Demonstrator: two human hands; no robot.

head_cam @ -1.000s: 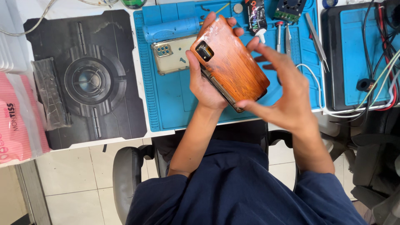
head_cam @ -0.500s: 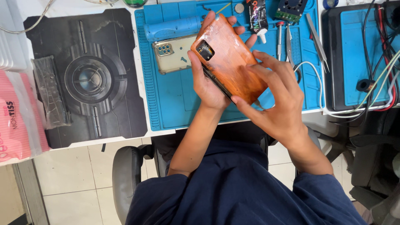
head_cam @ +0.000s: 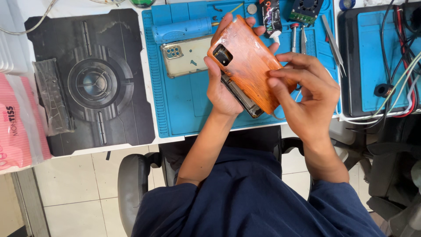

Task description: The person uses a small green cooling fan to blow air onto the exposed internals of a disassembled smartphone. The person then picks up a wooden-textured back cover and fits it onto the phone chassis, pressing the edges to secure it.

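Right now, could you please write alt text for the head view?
Both hands, left hand and right hand, hold an orange-backed phone above a blue repair mat; a clear phone case lies behind.

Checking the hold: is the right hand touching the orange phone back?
Touching. The head view shows the right hand with fingertips pressed on the orange phone back.

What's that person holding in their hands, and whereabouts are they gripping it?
An orange-backed phone. The left hand grips its long edge near the camera cutout; the right hand presses fingertips on the back near the opposite lower end.
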